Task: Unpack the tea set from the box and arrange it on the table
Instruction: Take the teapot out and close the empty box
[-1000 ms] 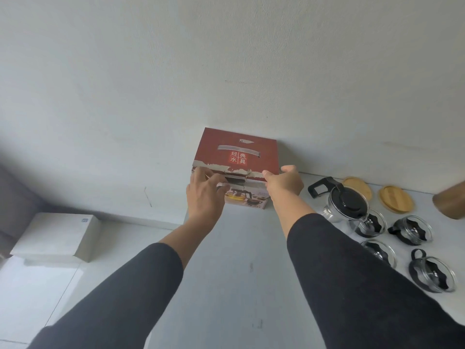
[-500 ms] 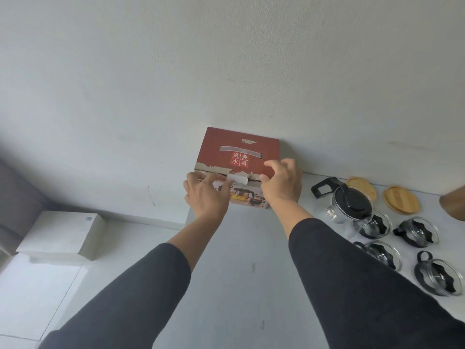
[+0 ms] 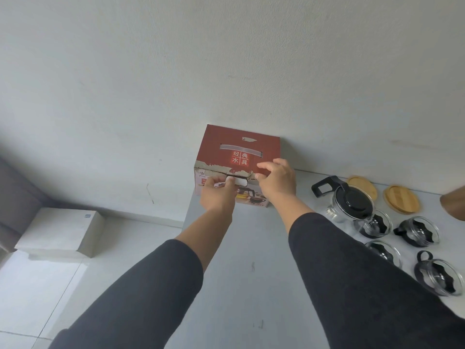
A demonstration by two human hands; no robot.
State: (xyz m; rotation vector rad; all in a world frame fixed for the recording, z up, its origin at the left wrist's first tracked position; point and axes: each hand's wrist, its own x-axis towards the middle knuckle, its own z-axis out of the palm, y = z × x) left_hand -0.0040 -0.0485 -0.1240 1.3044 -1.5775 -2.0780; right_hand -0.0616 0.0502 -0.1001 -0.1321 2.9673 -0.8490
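A red cardboard tea-set box (image 3: 239, 144) stands shut against the wall at the table's far left edge; its front top edge is torn. My left hand (image 3: 219, 196) is at the box's front and pinches a small white tab just under the lid's edge. My right hand (image 3: 275, 180) grips the lid's front edge beside it, fingers curled on top and thumb at the front. To the right on the table stand a glass teapot with a black lid (image 3: 349, 205), several glass cups with black holders (image 3: 417, 231) and two round wooden lids (image 3: 401, 199).
The grey table (image 3: 239, 285) runs toward me, its left edge just past the box. A white box (image 3: 60, 230) sits on the floor at the left. A brown object (image 3: 455, 205) is cut off at the right edge.
My left hand moved toward the middle of the box's front and took the white tab. My right hand slid up onto the lid's front edge.
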